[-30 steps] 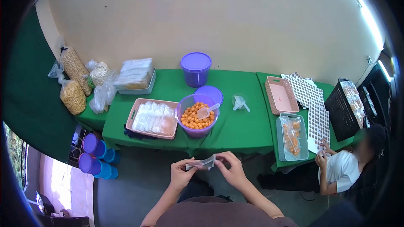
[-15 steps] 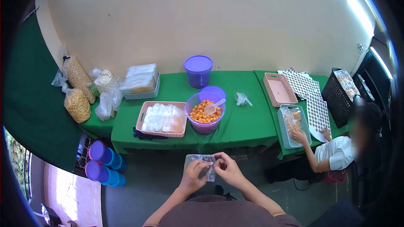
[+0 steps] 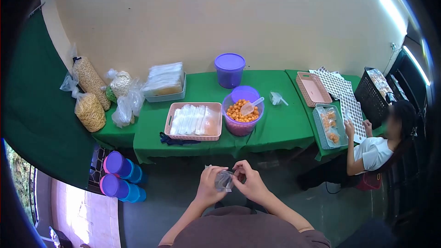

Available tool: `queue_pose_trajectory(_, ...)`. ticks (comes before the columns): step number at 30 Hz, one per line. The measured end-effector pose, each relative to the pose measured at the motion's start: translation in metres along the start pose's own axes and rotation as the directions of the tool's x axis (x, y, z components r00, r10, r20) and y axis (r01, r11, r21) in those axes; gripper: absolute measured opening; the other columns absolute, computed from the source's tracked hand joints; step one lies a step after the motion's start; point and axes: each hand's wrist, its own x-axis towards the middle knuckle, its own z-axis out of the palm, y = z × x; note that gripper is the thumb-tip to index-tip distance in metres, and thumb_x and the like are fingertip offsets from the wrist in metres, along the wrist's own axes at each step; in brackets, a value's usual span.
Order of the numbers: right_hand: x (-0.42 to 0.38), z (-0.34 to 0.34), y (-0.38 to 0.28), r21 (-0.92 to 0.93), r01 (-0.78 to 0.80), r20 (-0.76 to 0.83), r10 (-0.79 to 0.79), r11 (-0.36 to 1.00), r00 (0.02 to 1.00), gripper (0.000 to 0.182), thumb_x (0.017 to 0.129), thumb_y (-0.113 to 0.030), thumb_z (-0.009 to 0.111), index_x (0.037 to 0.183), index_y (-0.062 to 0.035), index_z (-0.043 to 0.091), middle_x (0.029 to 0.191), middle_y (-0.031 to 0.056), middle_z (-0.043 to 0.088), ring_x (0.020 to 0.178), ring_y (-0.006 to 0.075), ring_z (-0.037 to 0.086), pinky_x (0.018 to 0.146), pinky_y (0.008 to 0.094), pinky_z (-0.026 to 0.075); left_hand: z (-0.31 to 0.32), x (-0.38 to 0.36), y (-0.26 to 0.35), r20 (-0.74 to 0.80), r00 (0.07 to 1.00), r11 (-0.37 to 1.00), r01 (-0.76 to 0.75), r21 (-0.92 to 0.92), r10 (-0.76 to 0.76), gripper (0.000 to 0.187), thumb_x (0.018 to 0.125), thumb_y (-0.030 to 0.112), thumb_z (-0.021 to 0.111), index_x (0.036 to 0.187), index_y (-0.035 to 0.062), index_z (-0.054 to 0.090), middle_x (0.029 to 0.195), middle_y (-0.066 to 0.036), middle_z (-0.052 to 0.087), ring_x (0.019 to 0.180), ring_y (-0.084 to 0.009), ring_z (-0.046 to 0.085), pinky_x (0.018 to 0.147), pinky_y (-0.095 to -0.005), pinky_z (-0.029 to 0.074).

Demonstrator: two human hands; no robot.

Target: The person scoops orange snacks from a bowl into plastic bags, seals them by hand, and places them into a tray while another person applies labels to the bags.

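Observation:
A clear plastic bag is held in front of my body, short of the table's front edge. My left hand wraps round its left side. Fingers of my right hand pinch its right edge near the top. The bag looks crumpled and I see no food in it. Beyond my hands stands a purple bucket of round orange snacks, with a clear scoop lying on them. Left of the bucket, a pink basket holds a stack of clear bags.
At right, a seated co-worker sits by a grey tray of filled bags and sticker sheets. A lidded purple bucket and funnel stand farther back. Large snack bags line the left; stacked tubs sit below.
My view has shifted, so the table things sit differently in frame. The bag in my hands is now more bunched up. The co-worker's hands have moved from the tray to the sticker sheet.

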Motion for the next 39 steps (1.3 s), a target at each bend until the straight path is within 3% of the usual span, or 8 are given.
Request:
queue_pose_trajectory(8,0.016,-0.004,-0.003,-0.174,-0.043,0.101,0.061,0.984,0.993,0.051,0.070,-0.010,0.078,0.110,-0.0035,0.048,0.068,0.0032,0.052,0.061,0.0100,0.051,0.057,0.0274,0.043,0.005,0.013,-0.002,0.030,0.983,0.979,-0.183,0.084,0.182,0.067,0.054,0.027,0.085,0.108,0.0066,0.051,0.102,-0.010,0.057,0.101,-0.0310,0.056,0.103,-0.0495,0.036)
queue_pose_trajectory(12,0.031,-0.008,0.014,0.115,-0.104,-0.050,0.110,0.988,0.993,0.060,0.069,-0.005,0.079,0.116,-0.0050,0.043,0.067,-0.0007,0.050,0.059,0.0070,0.048,0.055,0.0237,0.040,0.013,0.033,-0.006,0.038,0.985,0.978,-0.163,-0.133,0.170,0.061,0.057,0.033,0.087,0.102,0.0063,0.055,0.096,-0.011,0.060,0.093,-0.0293,0.061,0.097,-0.0492,0.043)
queue_pose_trajectory(18,0.097,-0.041,0.066,0.682,-0.211,0.209,0.090,0.700,0.974,0.059,0.094,-0.019,0.061,0.140,-0.0062,0.028,0.088,0.0021,0.056,0.076,0.0073,0.053,0.072,0.0234,0.046,0.037,0.088,-0.061,-0.112,0.981,0.982,-0.166,-0.092,0.155,0.050,0.066,0.022,0.086,0.102,0.0044,0.056,0.093,-0.009,0.061,0.086,-0.0253,0.064,0.090,-0.0391,0.048)
queue_pose_trajectory(21,0.136,-0.064,0.097,0.482,-0.318,0.337,0.161,0.816,0.927,0.054,0.101,-0.034,0.047,0.143,-0.0064,0.029,0.105,0.0070,0.055,0.089,0.0116,0.056,0.081,0.0263,0.047,0.041,0.137,-0.074,-0.179,0.927,0.585,0.052,-0.809,-0.330,0.042,0.074,0.022,0.083,0.100,0.0081,0.052,0.091,-0.003,0.059,0.088,-0.0177,0.062,0.090,-0.0387,0.049)
queue_pose_trajectory(24,0.167,-0.069,0.120,0.249,-0.434,0.508,0.264,0.866,0.820,0.051,0.100,-0.038,0.048,0.137,-0.0029,0.038,0.110,0.0075,0.056,0.097,0.0136,0.058,0.083,0.0285,0.049,0.055,0.186,-0.089,-0.145,0.927,0.342,-0.019,-0.940,-0.347,0.040,0.076,0.022,0.080,0.100,0.0087,0.051,0.093,-0.004,0.058,0.087,-0.0171,0.061,0.092,-0.0412,0.048)
queue_pose_trajectory(36,0.235,-0.108,0.152,0.624,-0.729,0.755,0.023,0.282,0.655,0.015,0.097,-0.023,0.057,0.096,-0.0084,0.061,0.084,0.0005,0.063,0.083,0.0095,0.061,0.075,0.0257,0.048,0.057,0.272,-0.106,-0.204,0.785,0.036,-0.226,-0.973,-0.585,0.024,0.086,0.026,0.069,0.096,0.0167,0.051,0.084,0.003,0.051,0.081,-0.0116,0.053,0.091,-0.0364,0.046)
queue_pose_trajectory(38,0.241,-0.114,0.157,0.605,-0.718,0.748,0.063,0.345,0.660,0.019,0.098,-0.024,0.055,0.096,-0.0067,0.060,0.081,0.0000,0.061,0.079,0.0097,0.059,0.075,0.0286,0.047,0.062,0.278,-0.109,-0.232,0.753,0.106,-0.213,-0.971,-0.616,0.031,0.084,0.030,0.073,0.096,0.0144,0.050,0.083,0.002,0.053,0.079,-0.0125,0.056,0.089,-0.0386,0.048)
queue_pose_trajectory(39,0.245,-0.117,0.161,0.487,-0.447,0.513,0.168,0.751,0.842,0.020,0.098,-0.024,0.055,0.098,-0.0041,0.061,0.082,0.0025,0.062,0.078,0.0121,0.060,0.073,0.0292,0.047,0.061,0.280,-0.114,-0.342,0.770,0.323,-0.187,-0.928,-0.538,0.038,0.081,0.035,0.076,0.097,0.0140,0.049,0.083,0.001,0.054,0.076,-0.0131,0.057,0.087,-0.0397,0.050)
